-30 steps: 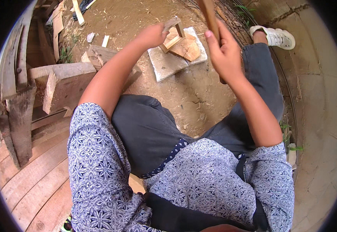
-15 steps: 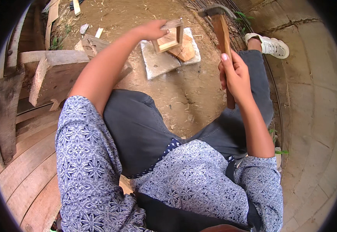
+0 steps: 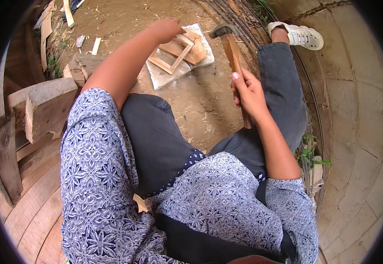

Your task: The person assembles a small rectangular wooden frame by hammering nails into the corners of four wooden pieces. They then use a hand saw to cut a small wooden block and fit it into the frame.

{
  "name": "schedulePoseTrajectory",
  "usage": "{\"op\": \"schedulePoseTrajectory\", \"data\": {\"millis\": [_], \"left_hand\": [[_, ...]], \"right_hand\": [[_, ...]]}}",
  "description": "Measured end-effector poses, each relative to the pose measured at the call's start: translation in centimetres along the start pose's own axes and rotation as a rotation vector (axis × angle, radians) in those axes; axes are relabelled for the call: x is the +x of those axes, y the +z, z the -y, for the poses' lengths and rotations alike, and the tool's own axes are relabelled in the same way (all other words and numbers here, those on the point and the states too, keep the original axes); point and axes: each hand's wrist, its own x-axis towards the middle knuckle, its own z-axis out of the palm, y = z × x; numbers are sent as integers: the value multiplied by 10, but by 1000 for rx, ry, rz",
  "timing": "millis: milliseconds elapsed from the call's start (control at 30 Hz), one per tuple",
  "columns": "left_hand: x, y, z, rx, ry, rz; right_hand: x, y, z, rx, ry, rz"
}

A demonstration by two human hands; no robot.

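Note:
A small rectangular wooden frame (image 3: 182,57) lies low over a pale stone slab (image 3: 165,80), its near corner reaching toward me. Partly under it is a flat piece of wood (image 3: 197,53) with a rounded end. My left hand (image 3: 167,30) is at the frame's far corner, fingers closed over it; the hand's back hides part of the grip. To the right, my right hand (image 3: 249,91) is wrapped round the wooden handle of a claw hammer (image 3: 232,50). The hammer is raised, head up and away from me, apart from the frame.
Rough timber blocks (image 3: 50,103) and stacked boards (image 3: 35,220) fill the left side. Wood scraps (image 3: 96,46) and shavings lie on the dirt ground (image 3: 125,22). Thin rods (image 3: 239,33) run along a block wall (image 3: 345,110) at the right. My right foot wears a white shoe (image 3: 304,37).
The frame has tipped from standing upright to lying low over the slab, with my left hand still at it. My right hand and the hammer have shifted slightly left in the view.

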Motion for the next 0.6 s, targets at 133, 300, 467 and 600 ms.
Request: {"op": "schedulePoseTrajectory", "data": {"millis": [133,300,467,600], "left_hand": [[16,39,-16,-88,-97,-307],[-13,68,-45,-378,-461,-112],[-29,68,-32,-248,-376,-37],[-29,45,-28,-81,-286,-45]], "right_hand": [[4,-2,-23,-35,60,1],[23,5,-60,-186,7,-72],[40,14,-69,-327,-66,-95],[52,19,-74,-443,-163,-115]]}}
